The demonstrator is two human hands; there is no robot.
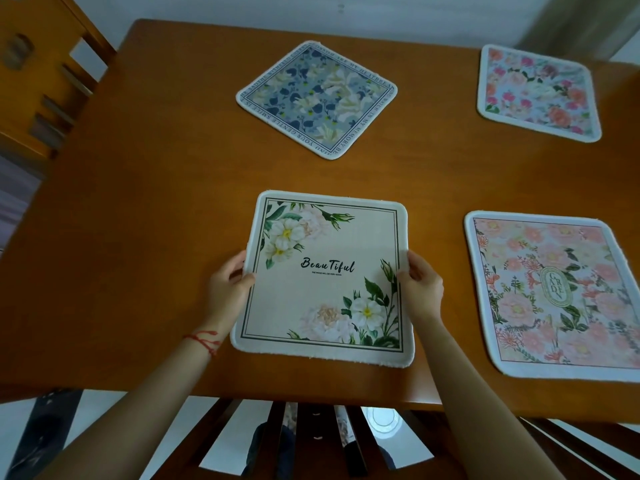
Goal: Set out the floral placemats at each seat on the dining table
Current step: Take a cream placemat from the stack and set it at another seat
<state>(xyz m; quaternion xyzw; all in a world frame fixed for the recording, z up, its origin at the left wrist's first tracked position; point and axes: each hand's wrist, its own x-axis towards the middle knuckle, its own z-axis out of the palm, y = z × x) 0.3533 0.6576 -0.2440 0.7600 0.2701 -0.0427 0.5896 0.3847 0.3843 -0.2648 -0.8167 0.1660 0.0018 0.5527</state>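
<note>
Left grip [228,282] and right grip [420,284] pinch the cream placemat [325,275] by its side edges, flat on counter [138,202] betw. them. 3 mats already out; looks approx. done.

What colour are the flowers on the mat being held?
White with yellow centres, on the cream placemat; head view.

The single head view looked steeply down from close above the near edge of the dining table [138,202], facing across it toward the far wall.
</note>
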